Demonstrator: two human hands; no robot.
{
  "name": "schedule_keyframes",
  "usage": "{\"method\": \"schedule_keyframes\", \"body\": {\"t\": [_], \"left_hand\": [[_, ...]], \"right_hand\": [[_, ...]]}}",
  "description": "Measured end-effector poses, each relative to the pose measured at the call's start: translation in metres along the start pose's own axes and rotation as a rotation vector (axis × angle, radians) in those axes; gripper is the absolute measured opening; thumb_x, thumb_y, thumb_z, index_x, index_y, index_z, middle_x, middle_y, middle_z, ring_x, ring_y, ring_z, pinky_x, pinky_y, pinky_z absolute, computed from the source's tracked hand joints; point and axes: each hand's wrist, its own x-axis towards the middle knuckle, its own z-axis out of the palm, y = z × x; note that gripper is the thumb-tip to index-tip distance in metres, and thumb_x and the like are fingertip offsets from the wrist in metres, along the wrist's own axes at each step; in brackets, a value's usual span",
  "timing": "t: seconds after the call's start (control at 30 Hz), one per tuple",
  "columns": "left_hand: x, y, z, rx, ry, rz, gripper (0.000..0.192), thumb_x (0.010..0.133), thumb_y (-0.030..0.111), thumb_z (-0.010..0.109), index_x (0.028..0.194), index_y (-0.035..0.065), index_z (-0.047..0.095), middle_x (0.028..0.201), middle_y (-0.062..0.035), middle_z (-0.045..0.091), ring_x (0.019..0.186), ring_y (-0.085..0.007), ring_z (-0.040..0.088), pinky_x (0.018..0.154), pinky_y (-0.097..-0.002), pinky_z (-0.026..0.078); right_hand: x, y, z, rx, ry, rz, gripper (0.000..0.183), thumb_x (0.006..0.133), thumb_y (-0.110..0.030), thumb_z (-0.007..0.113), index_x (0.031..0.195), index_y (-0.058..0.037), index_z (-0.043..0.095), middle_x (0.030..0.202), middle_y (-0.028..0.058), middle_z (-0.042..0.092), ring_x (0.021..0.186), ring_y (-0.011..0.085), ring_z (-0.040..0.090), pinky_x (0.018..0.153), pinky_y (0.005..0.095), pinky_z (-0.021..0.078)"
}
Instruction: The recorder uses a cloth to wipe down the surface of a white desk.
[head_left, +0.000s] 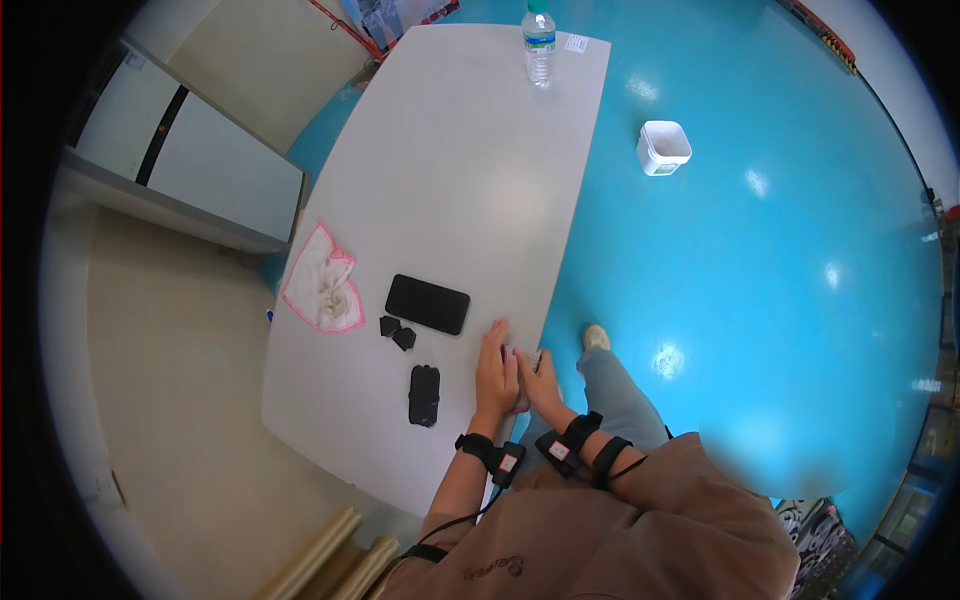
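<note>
Both hands are at the table's near right edge, close together, around a small greyish cloth (523, 397) with a bit of pink rim showing. My left hand (496, 375) lies with its fingers stretched along the cloth's left side. My right hand (541, 381) grips the cloth's right side, thumb towards the left hand. Much of the cloth is hidden by the hands. Left of them on the table are a black smartphone (427, 304), two small black pieces (397, 333) and a black oblong case-like object (424, 396). A white cloth with pink edging (322, 289) lies crumpled farther left.
A clear plastic bottle with a green cap (540, 49) stands at the far end of the pale table (450, 150), beside a small paper with writing (577, 43). A white plastic tub (664, 148) is on the blue floor. A cabinet (225, 165) stands left of the table.
</note>
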Motion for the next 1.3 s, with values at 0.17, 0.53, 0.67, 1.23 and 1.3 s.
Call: {"method": "schedule_keyframes", "body": {"t": [0.17, 0.53, 0.67, 1.23, 1.3], "left_hand": [[-0.002, 0.004, 0.000, 0.043, 0.030, -0.095, 0.043, 0.084, 0.011, 0.041, 0.125, -0.0029, 0.040, 0.130, -0.0208, 0.042, 0.124, -0.0364, 0.037, 0.106, -0.0461, 0.023], [0.035, 0.025, 0.019, 0.431, 0.008, -0.232, 0.038, 0.077, 0.007, 0.056, 0.114, 0.0003, 0.051, 0.118, -0.0182, 0.050, 0.111, -0.0351, 0.047, 0.095, -0.0441, 0.036], [0.108, 0.036, 0.030, 0.440, -0.001, -0.228, 0.038, 0.076, 0.003, 0.057, 0.114, 0.0002, 0.051, 0.117, -0.0185, 0.050, 0.109, -0.0348, 0.047, 0.092, -0.0425, 0.037], [0.321, -0.029, 0.096, 0.707, 0.023, -0.388, 0.063, 0.089, 0.020, 0.045, 0.137, -0.0080, 0.016, 0.143, -0.0268, 0.016, 0.133, -0.0415, 0.016, 0.108, -0.0458, 0.014], [0.323, -0.027, 0.100, 0.698, 0.019, -0.372, 0.062, 0.089, 0.021, 0.044, 0.137, -0.0081, 0.017, 0.143, -0.0268, 0.017, 0.133, -0.0414, 0.015, 0.108, -0.0458, 0.014]], "right_hand": [[0.069, -0.041, -0.002, 0.034, 0.122, -0.061, 0.051, 0.083, -0.040, 0.062, 0.099, 0.0063, 0.047, 0.092, 0.0189, 0.057, 0.086, 0.0236, 0.056, 0.074, 0.0325, 0.0448], [0.337, -0.170, -0.050, -0.092, 0.428, -0.173, 0.081, 0.076, -0.055, 0.063, 0.110, 0.0164, 0.047, 0.109, 0.0289, 0.054, 0.104, 0.0352, 0.052, 0.090, 0.0378, 0.0405], [0.416, -0.226, -0.073, -0.183, 0.404, -0.083, 0.087, 0.074, -0.060, 0.060, 0.113, 0.0175, 0.046, 0.111, 0.0324, 0.052, 0.106, 0.0392, 0.052, 0.089, 0.0406, 0.0409], [0.610, -0.300, -0.130, 0.042, 0.285, -0.227, 0.069, 0.069, -0.050, 0.071, 0.099, 0.0114, 0.060, 0.091, 0.0222, 0.064, 0.079, 0.0273, 0.063, 0.071, 0.0356, 0.0481], [0.571, -0.283, -0.127, 0.193, 0.222, -0.187, 0.066, 0.069, -0.048, 0.072, 0.097, 0.0105, 0.060, 0.091, 0.0178, 0.064, 0.077, 0.0224, 0.062, 0.069, 0.0334, 0.0482]]}}
